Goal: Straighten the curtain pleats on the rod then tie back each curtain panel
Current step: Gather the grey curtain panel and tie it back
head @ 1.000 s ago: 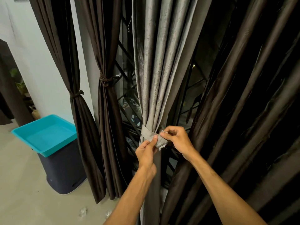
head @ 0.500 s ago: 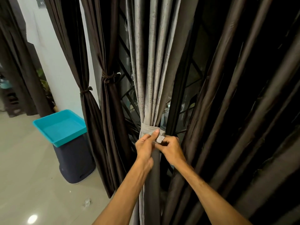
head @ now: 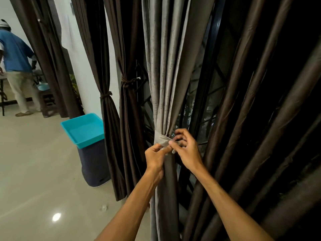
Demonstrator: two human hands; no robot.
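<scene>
My left hand [head: 156, 157] pinches the loose end of the grey tie-back band [head: 160, 139] between thumb and forefinger, its other fingers curled under. My right hand [head: 186, 150] meets it from the other side, thumb and forefinger nipping the same end, the remaining fingers arched loosely above; the two hands touch at the fingertips. The band wraps around the grey curtain panel [head: 165, 66], gathering its folds into a narrow waist just above my hands, and the cloth hangs straight down between my forearms below that. Just beside my right hand, behind the panel, stand the dark window frame and grille [head: 199, 101]. Further right a dark brown curtain [head: 251, 101] falls in long loose folds, untied. To the left of the grey panel hang two dark brown panels, the nearer one [head: 130, 119] cinched by a dark tie [head: 127, 81], the next [head: 107, 127] by another [head: 105, 95]. Near them a turquoise tray [head: 83, 129] sits on top of a dark bin [head: 93, 164] standing on the pale glossy floor [head: 34, 171]. At the far left edge, well apart, a person in a blue shirt [head: 15, 54] stands turned away.
</scene>
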